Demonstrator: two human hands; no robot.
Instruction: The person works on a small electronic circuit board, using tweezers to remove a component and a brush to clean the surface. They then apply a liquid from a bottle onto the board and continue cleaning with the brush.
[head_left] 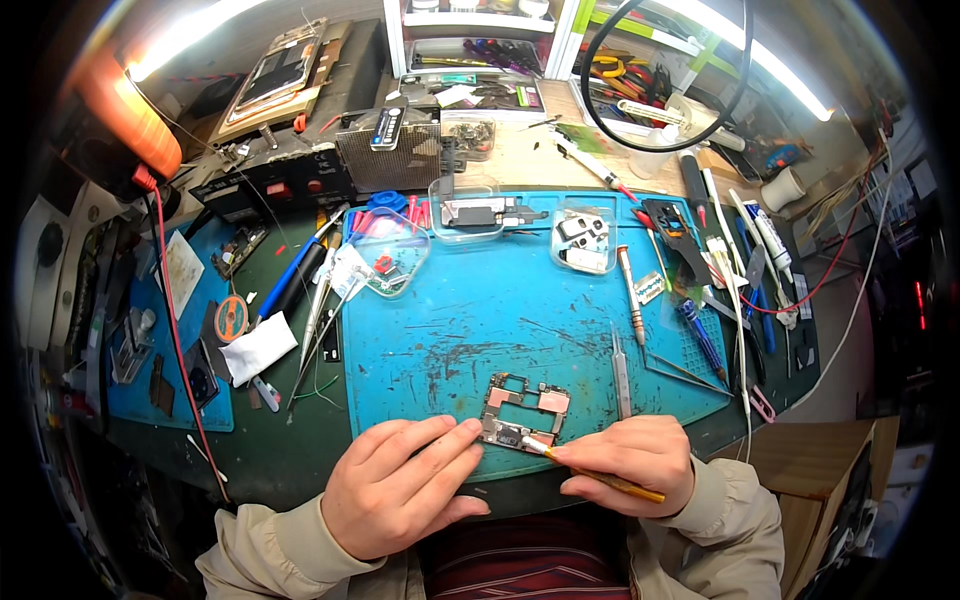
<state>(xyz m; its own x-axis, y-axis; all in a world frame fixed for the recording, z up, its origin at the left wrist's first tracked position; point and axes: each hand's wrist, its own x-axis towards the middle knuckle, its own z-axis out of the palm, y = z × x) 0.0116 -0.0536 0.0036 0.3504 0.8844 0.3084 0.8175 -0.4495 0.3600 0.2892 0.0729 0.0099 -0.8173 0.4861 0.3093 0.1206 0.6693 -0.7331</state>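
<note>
A phone circuit board (548, 402) with copper-coloured patches and cut-out openings lies near the front edge of the blue work mat (450, 330). My right hand (640, 465) pinches a small brush (625, 485) with an amber handle, its pale tip on the lower part of the board. At the board's left edge rest the fingertips of my left hand (405, 485), fingers stretched out and the thumb apart. Just behind my right hand, metal tweezers (622, 378) lie on the mat.
Clear plastic boxes of phone parts, such as one box (584, 240), stand along the mat's far side. To the right lie a screwdriver (631, 290), a blue-handled tool (702, 340) and loose cables. A folded white cloth (259, 348) and a solder spool (231, 318) sit left.
</note>
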